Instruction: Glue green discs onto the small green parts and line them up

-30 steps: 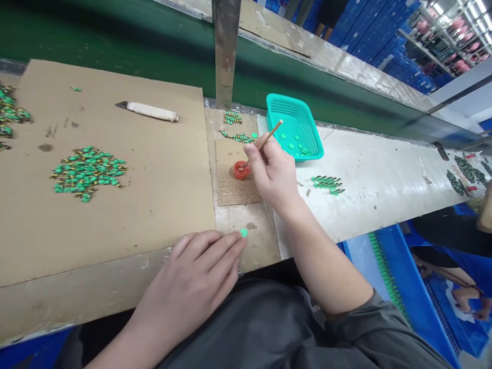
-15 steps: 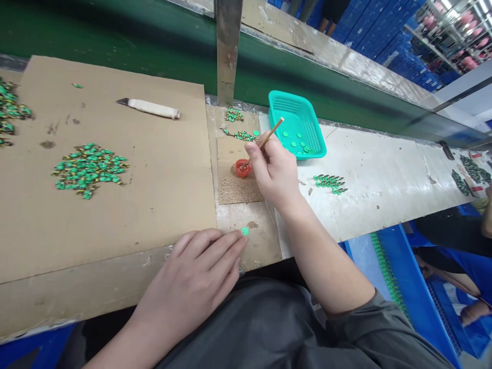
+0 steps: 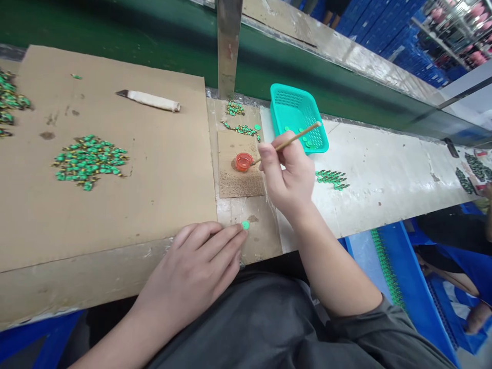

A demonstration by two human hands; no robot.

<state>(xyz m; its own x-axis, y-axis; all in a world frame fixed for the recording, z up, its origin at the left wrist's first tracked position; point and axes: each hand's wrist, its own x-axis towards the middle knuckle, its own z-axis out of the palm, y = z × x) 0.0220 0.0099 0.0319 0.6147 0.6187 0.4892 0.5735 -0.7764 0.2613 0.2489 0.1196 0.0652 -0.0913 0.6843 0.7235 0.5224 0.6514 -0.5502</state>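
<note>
My right hand (image 3: 289,177) pinches a thin wooden stick (image 3: 302,135), held at a slant. The stick's lower tip is at the right rim of a small red cup (image 3: 244,162), which looks like a bottle cap; whether it touches the rim I cannot tell. The cup stands on a speckled piece of cardboard (image 3: 240,189). Near the bench's front edge, my left hand (image 3: 205,253) lies with its fingers together, their tips on a small green disc (image 3: 245,225). Part of the disc is hidden under the fingertips.
A turquoise basket (image 3: 274,102) holds several green discs. Small green-and-black pieces lie in a pile (image 3: 92,160) on the left cardboard, below a wrapped-handle knife (image 3: 154,101). Assembled green pieces (image 3: 332,179) stand in rows at right. A metal post (image 3: 229,51) rises behind.
My right hand has moved right, and the stick leans over further, its tip drawn from inside the red cup to the rim. My left hand stays at the disc.
</note>
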